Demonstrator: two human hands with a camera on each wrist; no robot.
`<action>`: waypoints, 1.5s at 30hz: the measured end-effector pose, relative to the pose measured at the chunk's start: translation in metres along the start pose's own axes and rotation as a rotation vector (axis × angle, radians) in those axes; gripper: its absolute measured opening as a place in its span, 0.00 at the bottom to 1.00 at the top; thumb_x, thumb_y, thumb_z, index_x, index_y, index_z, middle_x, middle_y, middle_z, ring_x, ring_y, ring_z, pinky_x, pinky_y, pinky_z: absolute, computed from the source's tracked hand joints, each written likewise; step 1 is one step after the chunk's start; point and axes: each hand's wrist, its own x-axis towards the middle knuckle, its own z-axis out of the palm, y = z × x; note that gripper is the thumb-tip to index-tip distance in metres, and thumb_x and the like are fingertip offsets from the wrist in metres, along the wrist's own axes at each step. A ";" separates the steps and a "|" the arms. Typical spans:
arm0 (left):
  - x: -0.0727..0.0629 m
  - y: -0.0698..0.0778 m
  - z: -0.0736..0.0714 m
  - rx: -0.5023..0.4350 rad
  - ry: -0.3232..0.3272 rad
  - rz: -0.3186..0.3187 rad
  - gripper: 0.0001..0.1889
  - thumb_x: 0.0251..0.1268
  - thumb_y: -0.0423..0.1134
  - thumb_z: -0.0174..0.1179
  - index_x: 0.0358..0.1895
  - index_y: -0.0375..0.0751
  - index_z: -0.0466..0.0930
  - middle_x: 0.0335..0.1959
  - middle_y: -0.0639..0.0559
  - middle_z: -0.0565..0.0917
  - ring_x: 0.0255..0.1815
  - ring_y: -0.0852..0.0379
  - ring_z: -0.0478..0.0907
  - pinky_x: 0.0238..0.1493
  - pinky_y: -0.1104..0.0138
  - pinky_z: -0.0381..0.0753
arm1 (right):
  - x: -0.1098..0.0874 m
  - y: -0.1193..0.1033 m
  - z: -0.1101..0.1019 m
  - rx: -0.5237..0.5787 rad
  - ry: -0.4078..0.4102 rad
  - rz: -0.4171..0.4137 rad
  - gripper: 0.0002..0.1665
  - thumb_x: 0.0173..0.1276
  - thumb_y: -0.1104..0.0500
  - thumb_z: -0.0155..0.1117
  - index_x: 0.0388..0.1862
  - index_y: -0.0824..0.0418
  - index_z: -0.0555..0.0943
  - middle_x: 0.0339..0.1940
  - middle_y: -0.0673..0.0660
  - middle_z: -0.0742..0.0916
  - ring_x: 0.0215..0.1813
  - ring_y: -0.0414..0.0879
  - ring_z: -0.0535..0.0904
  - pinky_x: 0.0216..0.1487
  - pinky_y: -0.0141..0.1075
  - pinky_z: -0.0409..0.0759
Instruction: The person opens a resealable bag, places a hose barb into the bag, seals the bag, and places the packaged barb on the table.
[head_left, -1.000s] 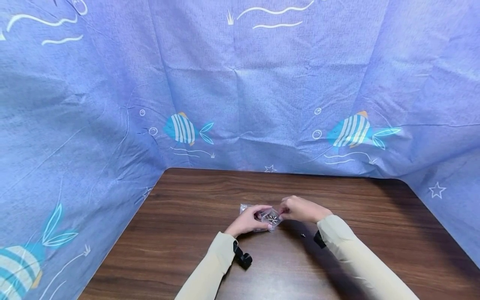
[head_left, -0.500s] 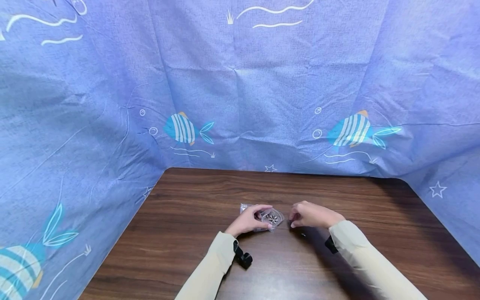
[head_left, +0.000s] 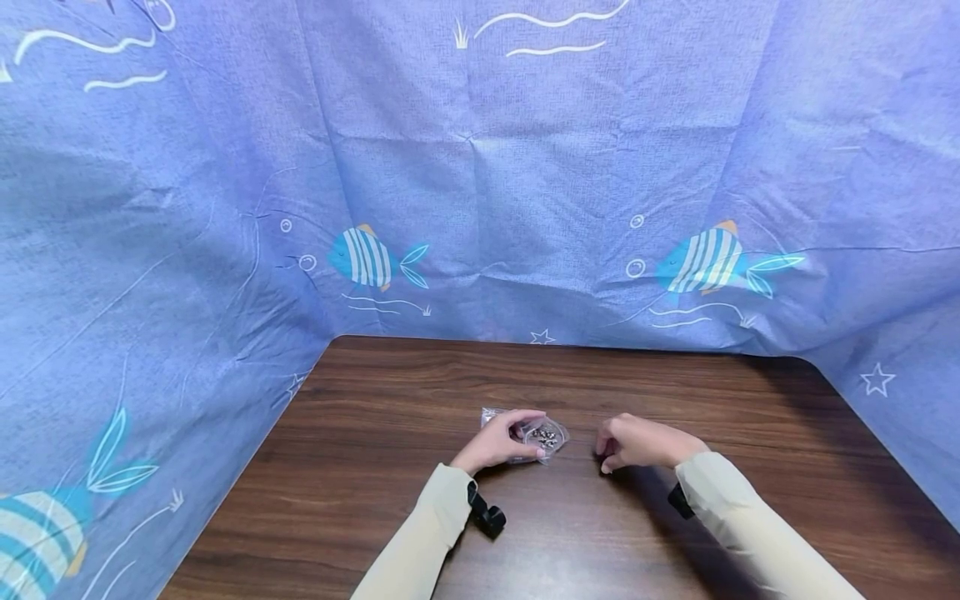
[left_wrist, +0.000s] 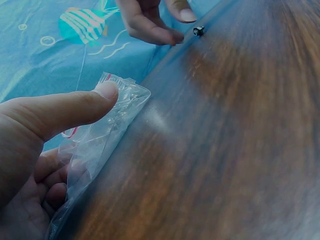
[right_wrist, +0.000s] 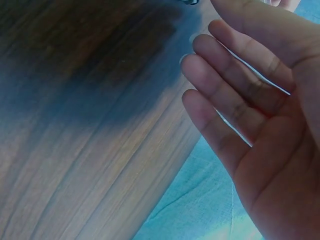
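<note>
My left hand (head_left: 495,442) grips a clear zip-lock bag (head_left: 555,448), thumb on one side and fingers curled behind it. Several small shiny metal pieces (head_left: 545,435) lie inside the bag; their exact kind is too small to tell. Red zip lines show on the bag (left_wrist: 107,122) in the left wrist view. To the right, my right hand (head_left: 641,442) is low over the table, its fingers bent loosely. Beside its thumb and fingertips a small dark, shiny metal piece (left_wrist: 199,31) sits on the table, with a gap visible between. The right wrist view shows the palm (right_wrist: 270,165) holding nothing.
Everything is on a brown wood-grain table (head_left: 420,375). A blue cloth (head_left: 540,208) printed with fish hangs behind its far edge and along both sides. Black straps (head_left: 487,512) with cameras sit on the wrists.
My right hand has moved away from the bag's mouth, rightward and nearer to me, to the loose metal piece. The left hand and bag have stayed in place.
</note>
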 end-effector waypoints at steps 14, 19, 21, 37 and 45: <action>0.000 0.001 0.000 0.005 0.003 0.000 0.32 0.52 0.40 0.73 0.63 0.45 0.75 0.44 0.51 0.80 0.34 0.63 0.69 0.36 0.72 0.69 | -0.007 0.007 0.009 0.056 -0.022 0.031 0.10 0.53 0.57 0.76 0.29 0.57 0.82 0.27 0.44 0.81 0.27 0.29 0.71 0.30 0.28 0.73; 0.000 0.001 0.000 -0.002 0.004 0.002 0.32 0.52 0.40 0.73 0.63 0.45 0.75 0.46 0.50 0.80 0.35 0.63 0.69 0.36 0.72 0.70 | -0.008 0.007 0.010 0.063 -0.012 0.021 0.09 0.53 0.57 0.75 0.28 0.56 0.81 0.26 0.44 0.80 0.27 0.29 0.71 0.29 0.27 0.73; 0.000 0.001 0.001 0.002 0.004 0.002 0.32 0.52 0.40 0.73 0.63 0.45 0.75 0.46 0.51 0.80 0.35 0.63 0.69 0.36 0.73 0.70 | -0.008 0.007 0.011 0.067 -0.014 0.024 0.09 0.54 0.58 0.75 0.28 0.56 0.81 0.25 0.43 0.80 0.27 0.29 0.70 0.29 0.27 0.72; 0.001 -0.002 0.001 -0.010 0.004 0.012 0.32 0.52 0.40 0.73 0.63 0.46 0.75 0.48 0.50 0.80 0.35 0.62 0.69 0.37 0.72 0.70 | -0.007 0.003 0.009 0.072 -0.017 -0.029 0.06 0.58 0.62 0.71 0.24 0.56 0.82 0.23 0.42 0.81 0.25 0.28 0.69 0.27 0.26 0.71; 0.001 -0.002 0.000 -0.001 -0.005 0.001 0.32 0.53 0.42 0.72 0.64 0.49 0.75 0.48 0.51 0.80 0.36 0.62 0.69 0.37 0.72 0.70 | -0.007 0.004 0.009 0.066 -0.027 -0.031 0.06 0.60 0.64 0.68 0.25 0.56 0.82 0.22 0.41 0.80 0.24 0.27 0.68 0.26 0.25 0.71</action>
